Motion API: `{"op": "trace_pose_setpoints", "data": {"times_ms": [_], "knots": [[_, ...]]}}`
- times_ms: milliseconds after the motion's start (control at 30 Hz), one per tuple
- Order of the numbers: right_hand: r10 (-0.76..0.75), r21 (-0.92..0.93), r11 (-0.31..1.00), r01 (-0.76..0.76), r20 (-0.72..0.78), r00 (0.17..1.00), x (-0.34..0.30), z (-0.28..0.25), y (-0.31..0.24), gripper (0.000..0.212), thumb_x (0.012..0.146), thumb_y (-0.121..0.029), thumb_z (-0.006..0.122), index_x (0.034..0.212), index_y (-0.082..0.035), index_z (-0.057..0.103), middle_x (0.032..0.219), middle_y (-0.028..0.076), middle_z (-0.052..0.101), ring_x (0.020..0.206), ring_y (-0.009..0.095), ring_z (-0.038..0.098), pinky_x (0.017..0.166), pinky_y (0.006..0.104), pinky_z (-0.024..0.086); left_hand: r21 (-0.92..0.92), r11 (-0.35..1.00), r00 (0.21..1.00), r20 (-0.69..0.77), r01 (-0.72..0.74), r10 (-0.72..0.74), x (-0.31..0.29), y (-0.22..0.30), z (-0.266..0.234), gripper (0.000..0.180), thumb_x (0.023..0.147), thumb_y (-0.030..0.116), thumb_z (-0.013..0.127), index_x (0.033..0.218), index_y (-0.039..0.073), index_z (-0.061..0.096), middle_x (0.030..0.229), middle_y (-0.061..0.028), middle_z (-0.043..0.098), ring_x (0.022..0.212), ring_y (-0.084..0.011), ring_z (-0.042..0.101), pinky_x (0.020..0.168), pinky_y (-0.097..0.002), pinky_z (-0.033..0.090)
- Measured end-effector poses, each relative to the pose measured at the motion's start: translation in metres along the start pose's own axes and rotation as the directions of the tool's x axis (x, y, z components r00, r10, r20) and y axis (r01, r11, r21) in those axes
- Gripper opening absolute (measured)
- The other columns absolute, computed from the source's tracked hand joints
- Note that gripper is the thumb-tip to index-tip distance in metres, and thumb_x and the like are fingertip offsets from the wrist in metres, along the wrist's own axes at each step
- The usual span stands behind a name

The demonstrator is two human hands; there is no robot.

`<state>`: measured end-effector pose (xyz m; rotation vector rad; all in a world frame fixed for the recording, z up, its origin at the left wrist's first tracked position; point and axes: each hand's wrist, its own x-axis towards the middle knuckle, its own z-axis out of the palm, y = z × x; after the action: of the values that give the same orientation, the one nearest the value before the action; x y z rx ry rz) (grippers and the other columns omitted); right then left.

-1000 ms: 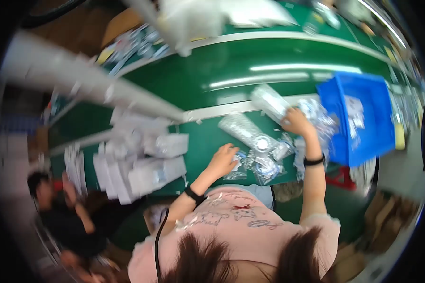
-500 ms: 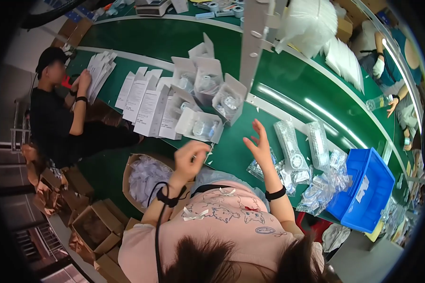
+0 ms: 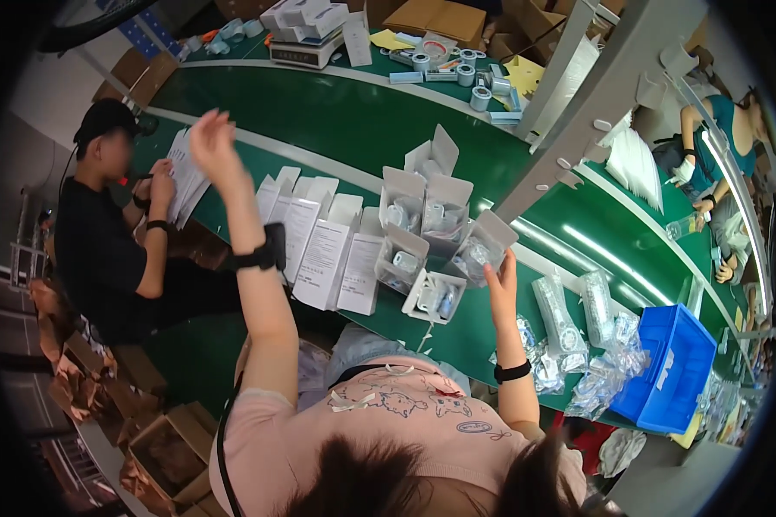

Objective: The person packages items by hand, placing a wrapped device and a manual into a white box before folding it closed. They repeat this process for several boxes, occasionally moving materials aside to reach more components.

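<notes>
Held left hand (image 3: 215,145) high over green table (image 3: 477,332), empty, loosely unfurled; touched uncovered white box (image 3: 474,257), rightmost of 6 clustered there, with right hand (image 3: 503,280), unclear whether gripping.

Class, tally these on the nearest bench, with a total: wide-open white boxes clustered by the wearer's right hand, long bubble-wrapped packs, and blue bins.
Wide-open white boxes: 6
Long bubble-wrapped packs: 2
Blue bins: 1
Total: 9
</notes>
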<state>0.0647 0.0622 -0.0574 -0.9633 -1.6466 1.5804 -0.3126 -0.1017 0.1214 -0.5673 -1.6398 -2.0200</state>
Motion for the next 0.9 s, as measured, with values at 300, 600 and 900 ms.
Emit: {"op": "trace_pose_setpoints", "data": {"times_ms": [300, 600, 900], "knots": [[0.043, 0.111, 0.994, -0.015, -0.26, 0.965, 0.009, 0.019, -0.029, 0.035, 0.079, -0.008, 0.056, 0.112, -0.001, 0.047, 0.107, 0.008, 0.052, 0.104, 0.021, 0.047, 0.09, 0.0324, 0.035, -0.407, 0.819, -0.186, 0.914, -0.405, 0.362, -0.074, -0.044, 0.182, 0.048, 0.069, 0.016, 0.064, 0.113, 0.007, 0.048, 0.118, -0.0096, 0.047, 0.109, -0.0263, 0.045, 0.087, -0.0371, 0.039], [-0.596, -0.616, 0.5, 0.609, 0.265, 0.758, 0.033, 0.035, -0.155, 0.035, 0.066, 0.0, 0.06, 0.1, -0.001, 0.054, 0.104, 0.013, 0.053, 0.098, 0.032, 0.05, 0.085, 0.0364, 0.039, -0.165, 0.899, -0.481, 0.875, -0.406, -0.057, -0.087, -0.065, 0.189, 0.056, 0.069, 0.016, 0.063, 0.12, 0.007, 0.042, 0.121, -0.0158, 0.042, 0.108, -0.0338, 0.043, 0.091, -0.0372, 0.036], [-0.375, -0.607, 0.428, 0.669, 0.554, 0.743, 0.071, 0.061, -0.191, 0.041, 0.066, -0.004, 0.063, 0.105, -0.003, 0.053, 0.11, 0.014, 0.051, 0.102, 0.033, 0.048, 0.085, 0.0389, 0.041, 0.118, 0.837, -0.423, 0.82, -0.534, -0.385, 0.001, 0.026, 0.037, 0.052, 0.075, 0.023, 0.059, 0.118, 0.0, 0.043, 0.114, -0.0176, 0.049, 0.103, -0.0328, 0.048, 0.086, -0.0359, 0.04]]}}
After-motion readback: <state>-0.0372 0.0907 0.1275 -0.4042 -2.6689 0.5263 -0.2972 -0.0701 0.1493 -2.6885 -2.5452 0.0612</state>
